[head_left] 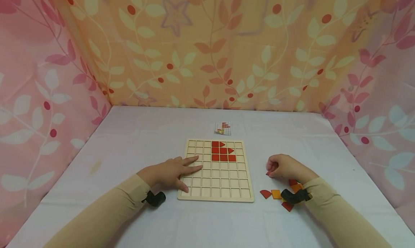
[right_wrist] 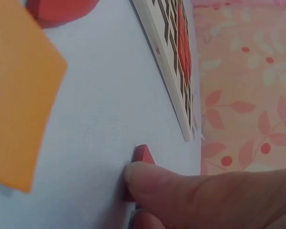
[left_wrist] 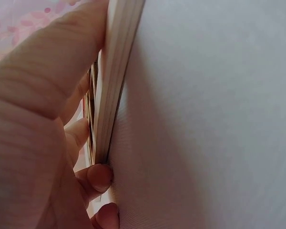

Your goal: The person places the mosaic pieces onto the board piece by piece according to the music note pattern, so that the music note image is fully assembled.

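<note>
A wooden grid board (head_left: 194, 186) lies on the white table with several red squares (head_left: 223, 157) and two red triangles (head_left: 230, 151) set in its upper cells. My left hand (head_left: 172, 171) rests spread over the board's left side, fingers straight; in the left wrist view the thumb (left_wrist: 52, 62) lies along the board's edge. To the right of the board, my right hand (head_left: 283, 167) pinches a small red piece (right_wrist: 144, 153) between thumb and fingers, close over the table. Most of that piece is hidden behind the thumb.
Beside the right wrist lie loose pieces: a red quarter-circle (head_left: 265, 194), an orange square (head_left: 276, 194) and several others partly covered by the black wrist camera (head_left: 293, 196). A small printed pattern card (head_left: 223, 128) lies beyond the board. Floral curtains (head_left: 207, 53) enclose the table.
</note>
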### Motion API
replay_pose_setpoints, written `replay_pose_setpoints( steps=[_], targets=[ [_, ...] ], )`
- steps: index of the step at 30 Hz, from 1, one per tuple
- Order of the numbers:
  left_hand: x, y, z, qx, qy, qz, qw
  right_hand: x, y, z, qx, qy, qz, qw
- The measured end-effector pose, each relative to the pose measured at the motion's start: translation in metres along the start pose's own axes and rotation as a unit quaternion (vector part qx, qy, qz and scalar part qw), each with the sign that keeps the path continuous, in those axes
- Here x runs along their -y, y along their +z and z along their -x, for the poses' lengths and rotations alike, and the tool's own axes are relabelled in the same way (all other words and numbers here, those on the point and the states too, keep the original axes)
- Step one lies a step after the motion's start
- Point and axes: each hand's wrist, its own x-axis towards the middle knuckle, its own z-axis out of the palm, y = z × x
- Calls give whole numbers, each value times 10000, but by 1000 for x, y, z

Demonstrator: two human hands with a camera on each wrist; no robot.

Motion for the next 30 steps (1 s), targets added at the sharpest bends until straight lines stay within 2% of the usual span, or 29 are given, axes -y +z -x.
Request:
replay_pose_setpoints(
  steps=[8,15,23,30],
  targets=[
    [0,0,1,10,9,55,10000,2,1,0,42,9,102,9999],
    [0,-1,2,-1,24,50,10000,2,-6,-4,49,-208,257,9994],
    [0,-1,2,-20,73,89,9999,19,-12,-18,-59,-421,218,9989],
    [-1,-1,2,5,26,59,10000,38,-6,-35,-173,-444,142,9988]
  ],
)
